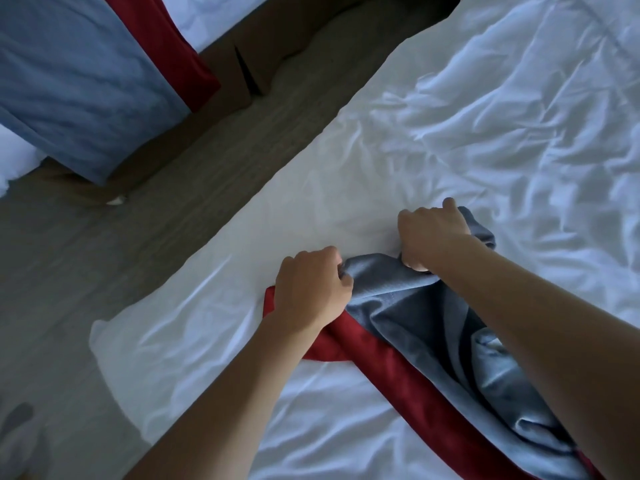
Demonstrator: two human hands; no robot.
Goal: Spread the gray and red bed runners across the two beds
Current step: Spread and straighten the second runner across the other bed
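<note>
A gray and red bed runner (408,306) lies bunched on the white bed (450,116) in front of me, its red border (398,372) running toward the lower right. My left hand (311,289) grips the runner's near-left corner where gray meets red. My right hand (429,233) grips the bunched gray edge a little farther right. A second gray and red runner (79,74) lies spread over the other bed at the upper left, hanging down its side.
A strip of dark carpet (138,237) separates the two beds. The brown base of the other bed (242,64) shows below its runner. A white sheet corner (121,344) of my bed overhangs the floor at the left.
</note>
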